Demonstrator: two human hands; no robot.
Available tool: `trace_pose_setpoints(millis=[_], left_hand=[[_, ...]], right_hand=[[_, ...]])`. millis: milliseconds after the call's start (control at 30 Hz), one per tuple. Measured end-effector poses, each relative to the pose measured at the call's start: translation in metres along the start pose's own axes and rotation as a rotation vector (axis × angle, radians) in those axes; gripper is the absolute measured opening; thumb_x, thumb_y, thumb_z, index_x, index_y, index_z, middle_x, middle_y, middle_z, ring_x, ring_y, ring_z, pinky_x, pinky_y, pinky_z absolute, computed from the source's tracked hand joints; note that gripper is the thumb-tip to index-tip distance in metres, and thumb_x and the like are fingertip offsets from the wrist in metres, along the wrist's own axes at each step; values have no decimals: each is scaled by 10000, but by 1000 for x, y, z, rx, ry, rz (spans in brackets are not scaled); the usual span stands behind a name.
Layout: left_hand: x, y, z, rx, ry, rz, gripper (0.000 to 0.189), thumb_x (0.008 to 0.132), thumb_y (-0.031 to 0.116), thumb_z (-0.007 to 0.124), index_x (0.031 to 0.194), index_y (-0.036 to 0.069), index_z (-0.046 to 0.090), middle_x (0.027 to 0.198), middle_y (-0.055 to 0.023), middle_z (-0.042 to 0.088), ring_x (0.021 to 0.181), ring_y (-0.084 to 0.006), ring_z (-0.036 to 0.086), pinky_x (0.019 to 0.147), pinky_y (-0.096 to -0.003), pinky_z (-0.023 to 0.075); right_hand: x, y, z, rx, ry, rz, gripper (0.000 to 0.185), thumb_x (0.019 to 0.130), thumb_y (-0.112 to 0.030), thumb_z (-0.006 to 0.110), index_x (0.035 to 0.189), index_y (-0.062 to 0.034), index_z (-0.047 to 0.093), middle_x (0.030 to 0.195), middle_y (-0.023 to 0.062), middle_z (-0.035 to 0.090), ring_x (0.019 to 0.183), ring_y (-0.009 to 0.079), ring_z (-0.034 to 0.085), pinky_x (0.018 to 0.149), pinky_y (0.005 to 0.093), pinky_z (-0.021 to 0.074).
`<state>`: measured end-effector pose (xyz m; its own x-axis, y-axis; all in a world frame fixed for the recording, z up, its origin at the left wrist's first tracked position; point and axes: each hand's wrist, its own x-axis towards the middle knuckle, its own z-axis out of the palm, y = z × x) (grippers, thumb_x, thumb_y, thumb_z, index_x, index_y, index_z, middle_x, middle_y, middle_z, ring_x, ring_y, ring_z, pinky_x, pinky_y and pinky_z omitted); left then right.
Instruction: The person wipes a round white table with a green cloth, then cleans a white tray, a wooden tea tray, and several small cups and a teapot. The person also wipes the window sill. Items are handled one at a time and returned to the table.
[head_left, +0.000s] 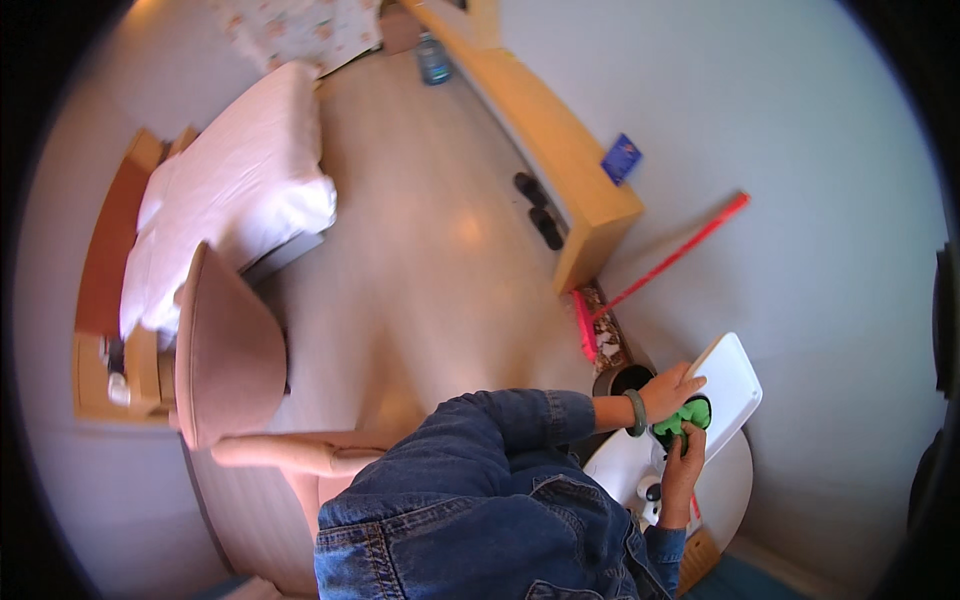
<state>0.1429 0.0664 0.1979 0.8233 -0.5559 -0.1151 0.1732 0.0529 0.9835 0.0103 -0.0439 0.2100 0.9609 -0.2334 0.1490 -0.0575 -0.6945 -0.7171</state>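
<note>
My left hand (671, 394), with a bangle at the wrist, grips the near edge of a white rounded rectangular tray or lid (731, 397), which is tilted above a round white table (739, 487). My right hand (686, 469) pinches a crumpled green item with dark edges (694, 412), likely cloth, lying against the white piece between both hands. Whether my left fingers also touch the green item cannot be told. Below them on the table stands a small white object with a black part (649, 491), partly hidden by my right hand.
A slatted wooden piece (699, 559) lies at the table's lower edge. Beside the table are a dark round bin (634, 377) and a red broom (667, 262) leaning on the wall. A wooden desk (551, 135), slippers (544, 217), a pink chair (229, 360) and a bed (232, 180) stand further off.
</note>
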Motion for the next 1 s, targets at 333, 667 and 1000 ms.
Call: trace_pose_setpoints(millis=[333,667,1000], left_hand=[[-21,8,-72,-28,274,17,455,982,395,497,1172,-19,508,971,-147,620,910,-187,592,817,-324,475],[-25,19,-136,-58,472,79,460,979,408,499,1171,-10,501,1016,-183,624,930,-248,614,809,-362,478],[-25,35,-146,95,403,35,434,977,398,495,1095,-20,520,895,-198,624,835,-273,630,745,-376,482]], right_hand=[[120,-20,49,-164,13,-142,310,898,-17,508,1204,27,538,1232,202,530,1173,369,487,1030,434,360],[105,-38,77,5,-400,-389,251,852,27,511,1098,26,559,1098,196,554,1049,350,544,937,401,429],[167,-61,114,17,-122,-496,328,875,-14,508,1196,53,506,1211,242,509,1156,399,478,1015,443,366]])
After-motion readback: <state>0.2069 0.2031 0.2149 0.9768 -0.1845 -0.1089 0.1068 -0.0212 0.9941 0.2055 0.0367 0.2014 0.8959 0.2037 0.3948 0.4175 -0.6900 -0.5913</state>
